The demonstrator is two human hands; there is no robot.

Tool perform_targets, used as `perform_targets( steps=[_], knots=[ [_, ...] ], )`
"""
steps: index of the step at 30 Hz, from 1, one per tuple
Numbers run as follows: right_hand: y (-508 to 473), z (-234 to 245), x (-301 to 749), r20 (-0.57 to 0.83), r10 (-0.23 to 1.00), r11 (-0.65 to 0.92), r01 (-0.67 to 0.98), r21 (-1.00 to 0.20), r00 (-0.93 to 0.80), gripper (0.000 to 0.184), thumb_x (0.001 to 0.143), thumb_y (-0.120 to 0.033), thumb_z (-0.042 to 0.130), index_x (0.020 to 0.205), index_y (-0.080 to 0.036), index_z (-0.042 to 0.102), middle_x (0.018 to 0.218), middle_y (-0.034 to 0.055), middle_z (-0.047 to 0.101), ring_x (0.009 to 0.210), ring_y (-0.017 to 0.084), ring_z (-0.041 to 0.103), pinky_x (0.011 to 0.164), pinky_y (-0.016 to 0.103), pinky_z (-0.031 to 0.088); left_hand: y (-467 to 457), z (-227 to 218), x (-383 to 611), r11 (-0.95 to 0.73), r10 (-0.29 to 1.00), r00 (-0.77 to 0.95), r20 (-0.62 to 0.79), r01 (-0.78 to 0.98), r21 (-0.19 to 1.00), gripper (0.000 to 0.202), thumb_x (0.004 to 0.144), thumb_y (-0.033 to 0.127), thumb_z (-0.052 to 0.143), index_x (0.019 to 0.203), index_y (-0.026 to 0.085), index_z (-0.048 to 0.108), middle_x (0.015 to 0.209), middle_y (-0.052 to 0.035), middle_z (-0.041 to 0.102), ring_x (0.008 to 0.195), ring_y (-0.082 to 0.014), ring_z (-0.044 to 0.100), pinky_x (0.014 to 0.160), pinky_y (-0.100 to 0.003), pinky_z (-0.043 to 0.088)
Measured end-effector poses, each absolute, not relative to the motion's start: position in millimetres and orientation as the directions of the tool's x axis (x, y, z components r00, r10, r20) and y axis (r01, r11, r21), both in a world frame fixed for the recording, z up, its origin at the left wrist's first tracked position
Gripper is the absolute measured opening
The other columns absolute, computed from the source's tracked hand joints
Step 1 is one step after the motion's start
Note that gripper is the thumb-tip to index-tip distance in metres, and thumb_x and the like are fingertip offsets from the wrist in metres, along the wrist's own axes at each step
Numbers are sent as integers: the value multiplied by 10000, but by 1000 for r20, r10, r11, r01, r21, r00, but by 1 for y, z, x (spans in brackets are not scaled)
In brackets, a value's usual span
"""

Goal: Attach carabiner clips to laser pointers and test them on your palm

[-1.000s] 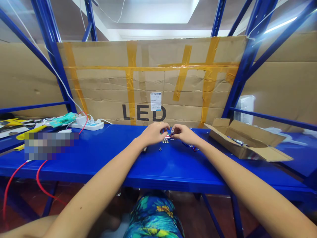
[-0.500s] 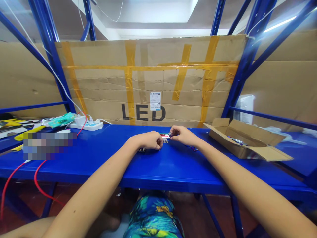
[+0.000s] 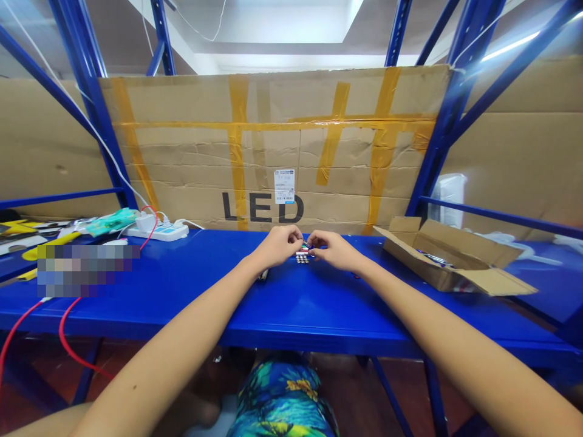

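Over the blue tabletop, my left hand (image 3: 281, 246) and my right hand (image 3: 332, 250) are close together, fingertips nearly meeting. My right thumb and fingers pinch a small dark and silvery piece (image 3: 310, 245), too small to name. The left hand's fingers are closed at the same spot, and what they hold is hidden. Just below the fingertips lies a small cluster of round silvery pieces (image 3: 302, 258) in neat rows. Behind it shows a red and white strip (image 3: 301, 250), partly covered by the hands. A small dark object (image 3: 264, 274) lies under my left wrist.
An open cardboard box (image 3: 437, 261) with slim items inside stands to the right. On the left are a white power strip (image 3: 166, 232), yellow-handled tools (image 3: 50, 246) and red cables (image 3: 68, 328). A large taped cardboard sheet (image 3: 191, 158) closes off the back of the blue table (image 3: 182, 291).
My left hand has moved up and towards the right hand, its fingers now at the right fingertips. The round pieces below show more fully. My right hand has barely moved.
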State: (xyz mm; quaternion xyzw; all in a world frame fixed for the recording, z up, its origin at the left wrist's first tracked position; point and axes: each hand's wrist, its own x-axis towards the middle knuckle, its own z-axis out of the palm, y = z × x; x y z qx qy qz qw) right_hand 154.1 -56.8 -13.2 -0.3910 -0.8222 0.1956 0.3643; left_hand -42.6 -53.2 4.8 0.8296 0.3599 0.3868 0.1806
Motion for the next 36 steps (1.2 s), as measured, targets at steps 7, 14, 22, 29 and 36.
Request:
perform_targets(
  steps=[7,14,22,29,36],
  knots=[
    [-56,-15,152,620,676,725,508,-464,-399,147,862,-212,514,935,-192,639,908,56,675,831,192,599,790,334,460,-51,0,-35,-542,792,412,450,134,830,94,834,200,615,812,112,594,634,-18,635,492,-93,574,453,-201,460],
    [-62,-15,152,773,502,794,562,-233,-389,134,837,-139,538,950,-203,572,935,79,579,887,211,552,790,337,451,-52,-2,-33,-466,808,428,406,40,884,158,841,232,634,773,94,599,687,-66,682,551,-105,619,482,-210,505],
    [-67,-11,152,786,465,828,514,-224,-407,72,891,-220,527,833,-208,568,823,60,561,795,200,530,746,336,429,-49,-4,-37,-570,749,451,485,67,819,190,832,291,624,780,108,616,651,-31,656,513,-77,547,466,-183,417],
    [-68,-6,153,666,610,764,541,-351,-429,157,875,-251,516,777,-191,622,761,55,627,740,192,560,714,320,417,-53,-3,-37,-577,739,478,475,86,812,154,794,260,651,796,109,619,637,-24,652,569,-98,579,565,-216,454],
    [-67,-7,154,655,594,785,515,-345,-466,103,820,-265,608,873,-182,574,859,55,623,782,181,559,714,310,442,-55,-4,-35,-521,787,448,424,116,846,110,782,217,632,741,118,605,574,-2,603,527,-96,541,535,-219,425]
  ],
)
